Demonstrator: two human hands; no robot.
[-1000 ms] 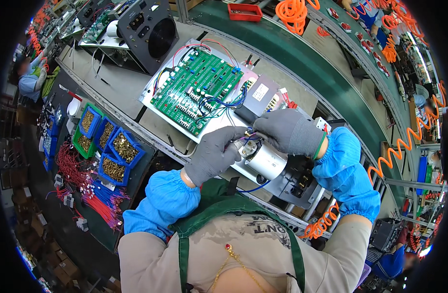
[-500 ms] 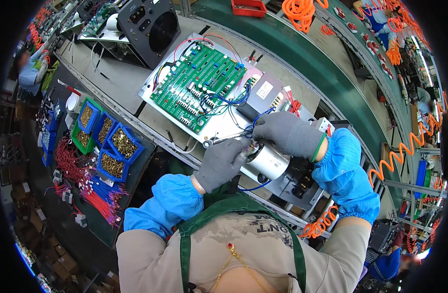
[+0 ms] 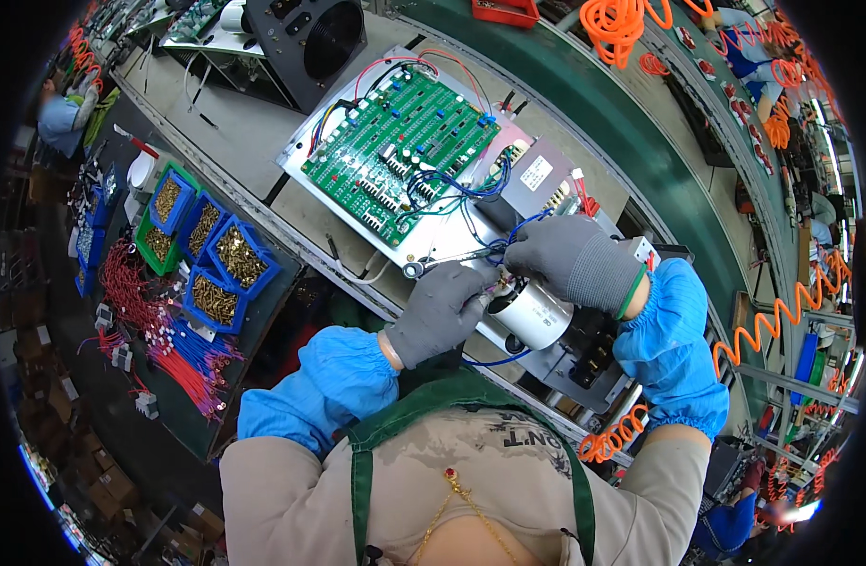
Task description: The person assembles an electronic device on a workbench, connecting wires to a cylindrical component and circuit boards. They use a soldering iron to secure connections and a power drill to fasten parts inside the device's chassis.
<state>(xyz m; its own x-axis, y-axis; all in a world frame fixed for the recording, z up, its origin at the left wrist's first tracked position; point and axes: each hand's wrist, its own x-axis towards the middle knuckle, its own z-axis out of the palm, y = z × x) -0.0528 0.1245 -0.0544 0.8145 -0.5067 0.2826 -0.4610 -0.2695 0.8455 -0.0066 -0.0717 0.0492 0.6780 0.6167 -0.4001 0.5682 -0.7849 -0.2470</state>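
Both my hands wear grey gloves and work at the open end of a silver cylinder (image 3: pixel 539 319) lying on a metal chassis (image 3: pixel 447 236). My left hand (image 3: pixel 441 309) is closed, its thumb and fingertips pinched together at the cylinder's left rim. From the right, my right hand (image 3: pixel 574 262) reaches over the cylinder, fingers also closed and almost meeting the left fingertips. What they pinch is small and mostly hidden, near some thin wires. Blue and black wires (image 3: pixel 490 212) run from there toward a green circuit board (image 3: pixel 400 156) and a grey boxed component (image 3: pixel 539 174).
Blue bins (image 3: pixel 240 257) of brass-coloured fittings stand at the left, beside bundles of red wires (image 3: pixel 183 377). A black-panelled unit (image 3: pixel 324 57) sits at the far left of the bench. A green conveyor belt (image 3: pixel 631 160) runs behind. Orange coiled hoses (image 3: pixel 614 28) hang at the right.
The view has shifted slightly, so the chassis and hands appear a little farther right. Both hands stay pinched at the cylinder's end, with only small finger movement.
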